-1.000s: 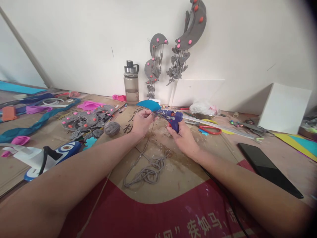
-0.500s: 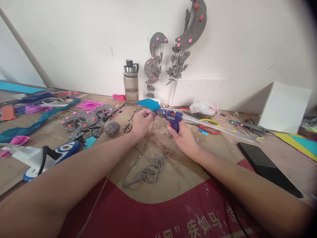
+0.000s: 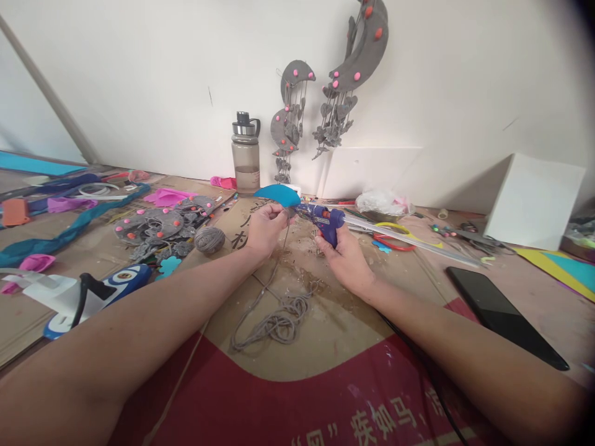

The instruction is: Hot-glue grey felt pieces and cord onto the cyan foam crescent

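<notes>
The blue glue gun (image 3: 328, 222) was gripped by the right hand (image 3: 344, 257), its nozzle touching the teal foam piece (image 3: 277, 194) pinched by the left hand (image 3: 264, 229) at nine o'clock. Gluing seemed underway; grey string (image 3: 276, 319) lay loose on the tabletop (image 3: 409, 291) at six o'clock, not yet attached.
</notes>
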`<state>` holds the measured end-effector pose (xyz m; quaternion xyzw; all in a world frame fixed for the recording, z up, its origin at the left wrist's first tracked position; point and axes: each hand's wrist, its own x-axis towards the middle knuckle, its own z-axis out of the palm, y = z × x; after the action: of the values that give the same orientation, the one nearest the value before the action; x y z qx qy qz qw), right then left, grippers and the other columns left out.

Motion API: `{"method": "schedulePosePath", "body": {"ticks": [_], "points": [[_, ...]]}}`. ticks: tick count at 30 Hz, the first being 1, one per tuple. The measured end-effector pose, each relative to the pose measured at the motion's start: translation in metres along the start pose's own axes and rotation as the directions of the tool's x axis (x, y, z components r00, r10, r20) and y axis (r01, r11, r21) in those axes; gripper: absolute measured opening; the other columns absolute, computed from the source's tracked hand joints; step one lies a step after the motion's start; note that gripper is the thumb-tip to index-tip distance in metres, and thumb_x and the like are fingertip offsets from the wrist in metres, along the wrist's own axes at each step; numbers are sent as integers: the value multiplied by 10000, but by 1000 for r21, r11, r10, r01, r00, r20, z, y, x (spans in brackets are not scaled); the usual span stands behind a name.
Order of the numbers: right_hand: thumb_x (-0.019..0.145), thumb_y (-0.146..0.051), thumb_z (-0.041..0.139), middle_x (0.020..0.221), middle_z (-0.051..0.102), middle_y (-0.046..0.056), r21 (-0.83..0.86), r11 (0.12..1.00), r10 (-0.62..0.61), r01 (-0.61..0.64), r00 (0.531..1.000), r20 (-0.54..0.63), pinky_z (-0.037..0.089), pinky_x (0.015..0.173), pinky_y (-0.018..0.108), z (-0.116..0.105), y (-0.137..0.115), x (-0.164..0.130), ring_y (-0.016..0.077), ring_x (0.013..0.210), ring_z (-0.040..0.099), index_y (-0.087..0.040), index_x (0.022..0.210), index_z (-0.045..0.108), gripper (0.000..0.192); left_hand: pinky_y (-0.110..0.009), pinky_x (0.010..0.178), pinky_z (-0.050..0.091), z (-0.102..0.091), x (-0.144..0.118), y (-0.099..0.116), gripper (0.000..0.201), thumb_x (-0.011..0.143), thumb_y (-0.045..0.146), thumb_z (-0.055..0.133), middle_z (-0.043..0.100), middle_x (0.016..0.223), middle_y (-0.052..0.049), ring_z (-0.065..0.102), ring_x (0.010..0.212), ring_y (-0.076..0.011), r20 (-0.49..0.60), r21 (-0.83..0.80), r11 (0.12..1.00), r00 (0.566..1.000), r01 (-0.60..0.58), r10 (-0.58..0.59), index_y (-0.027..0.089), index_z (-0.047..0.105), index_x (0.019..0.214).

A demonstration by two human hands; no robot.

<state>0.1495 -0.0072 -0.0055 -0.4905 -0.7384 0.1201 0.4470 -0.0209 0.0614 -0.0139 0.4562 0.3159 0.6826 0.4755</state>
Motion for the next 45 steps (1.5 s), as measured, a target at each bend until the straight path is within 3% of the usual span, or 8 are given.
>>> {"method": "schedulePosePath", "body": {"ticks": [8, 17, 32, 36, 39, 42, 45], "points": [[859, -323, 494, 1031, 630, 113, -10, 1000, -16, 16, 999, -44, 465, 842, 442, 0, 3, 0, 270, 922, 581, -207, 1091, 512, 260, -336, 848, 556, 2, 0, 3, 109, 700, 183, 669, 622, 730, 11, 653, 734, -118, -12, -29, 999, 1000, 21, -21, 146, 567, 711], [834, -314, 519, 929, 628, 77, 49, 998, 31, -28, 997, -71, 456, 807, 426, 1, 6, 2, 242, 835, 563, -209, 1039, 512, 231, -348, 841, 561, 2, -1, 6, 137, 715, 196, 667, 658, 744, -17, 689, 762, -150, 13, -61, 998, 999, 34, -33, 147, 539, 718], [827, -310, 531, 945, 638, 62, 157, 987, 52, -35, 993, -104, 447, 849, 412, 1, 8, 4, 235, 875, 574, -214, 1122, 506, 311, -348, 845, 567, 4, -4, 10, 140, 717, 154, 651, 632, 715, 1, 698, 744, -148, 1, -112, 993, 999, 37, -37, 149, 514, 690], [815, -338, 545, 913, 646, 51, 159, 979, 148, -129, 982, -118, 470, 751, 381, -3, 12, 10, 216, 775, 582, -224, 1050, 508, 264, -345, 847, 564, 3, -3, 9, 141, 712, 154, 656, 662, 774, -23, 697, 753, -143, -4, -124, 990, 998, 65, -66, 147, 515, 710], [811, -341, 533, 880, 671, 48, 200, 939, 290, -279, 957, -25, 473, 663, 346, -8, 19, 21, 193, 676, 580, -218, 1017, 495, 242, -353, 867, 558, 3, -3, 9, 141, 716, 160, 661, 661, 787, -29, 689, 756, -132, -11, -115, 990, 997, 76, -78, 145, 521, 725], [807, -338, 529, 934, 685, 89, -30, 920, 393, -392, 916, 85, 469, 724, 348, -14, 29, 31, 216, 774, 612, -190, 931, 534, 193, -360, 876, 555, 4, -3, 8, 142, 715, 158, 666, 643, 768, -18, 678, 754, -127, -12, -98, 993, 997, 73, -75, 145, 525, 721], [845, -400, 496, 1027, 669, 164, -402, 840, 457, -364, 874, 163, 442, 840, 400, -17, 39, 35, 281, 944, 610, -155, 878, 580, 261, -356, 872, 557, 6, -4, 7, 140, 707, 166, 670, 618, 728, 6, 661, 753, -120, -14, -63, 997, 998, 54, -55, 149, 531, 715]]}}
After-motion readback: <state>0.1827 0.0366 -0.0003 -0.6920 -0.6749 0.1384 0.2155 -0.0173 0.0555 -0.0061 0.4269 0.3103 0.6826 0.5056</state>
